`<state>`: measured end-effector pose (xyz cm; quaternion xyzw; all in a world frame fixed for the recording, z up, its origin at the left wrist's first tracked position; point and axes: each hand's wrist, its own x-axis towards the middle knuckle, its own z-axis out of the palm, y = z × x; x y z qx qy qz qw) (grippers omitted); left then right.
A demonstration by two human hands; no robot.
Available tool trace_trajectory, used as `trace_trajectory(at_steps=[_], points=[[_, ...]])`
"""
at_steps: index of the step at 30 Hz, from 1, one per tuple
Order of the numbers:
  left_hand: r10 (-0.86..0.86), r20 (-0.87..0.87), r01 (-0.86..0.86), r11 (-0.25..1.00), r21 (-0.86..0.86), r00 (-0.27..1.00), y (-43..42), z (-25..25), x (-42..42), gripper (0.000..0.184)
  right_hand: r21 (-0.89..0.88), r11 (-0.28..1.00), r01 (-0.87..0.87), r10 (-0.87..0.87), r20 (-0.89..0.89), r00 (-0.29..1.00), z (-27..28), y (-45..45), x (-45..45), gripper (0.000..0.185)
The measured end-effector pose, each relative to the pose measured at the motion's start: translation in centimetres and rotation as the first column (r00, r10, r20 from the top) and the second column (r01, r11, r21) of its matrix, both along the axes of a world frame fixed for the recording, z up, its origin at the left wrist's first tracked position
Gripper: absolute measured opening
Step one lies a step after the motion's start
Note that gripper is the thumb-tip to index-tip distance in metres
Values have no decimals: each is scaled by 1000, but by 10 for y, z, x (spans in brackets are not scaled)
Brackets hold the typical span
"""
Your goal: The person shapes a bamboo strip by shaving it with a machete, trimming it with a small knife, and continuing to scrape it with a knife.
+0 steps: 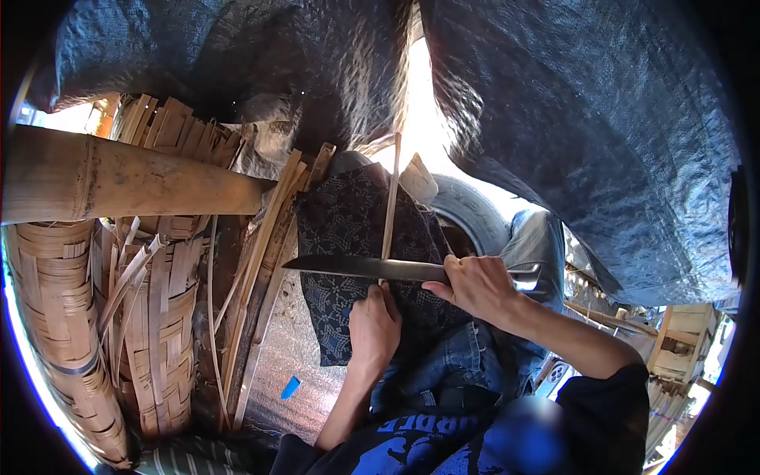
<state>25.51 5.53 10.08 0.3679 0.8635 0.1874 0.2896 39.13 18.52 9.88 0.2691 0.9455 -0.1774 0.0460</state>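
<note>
A long dark knife [356, 267] lies level across my lap area, its tip pointing left. My right hand [479, 286] is wrapped round its handle. A thin bamboo strip [392, 198] stands lengthwise, its far end reaching up toward the bright gap, and the blade crosses over its lower part. Just below the blade, my left hand [375, 321] pinches the near end of the strip. Beneath both hands a dark patterned cloth [332, 226] covers my legs.
Woven bamboo baskets [63, 293] and a thick bamboo pole [158, 178] are at the left, beside leaning bamboo slats [257, 277]. A tire [475, 210] sits beyond the cloth. Dark tarpaulin [586, 134] hangs overhead. A blue scrap [290, 387] lies at the lower left.
</note>
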Motion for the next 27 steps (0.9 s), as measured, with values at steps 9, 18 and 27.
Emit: trace_trajectory(at_steps=[9,18,27], points=[[259,798,-271,954,-125,544,-29,23,-26,38,-142,989,48,-63,-109,992,-1,-4,-3,60],[65,304,-101,989,105,951,-15,26,-23,23,-301,953,34,-85,-159,984,10,6,-3,59],[18,172,-34,995,91,985,23,9,-35,18,-370,915,160,-225,-138,964,-7,23,-8,49]])
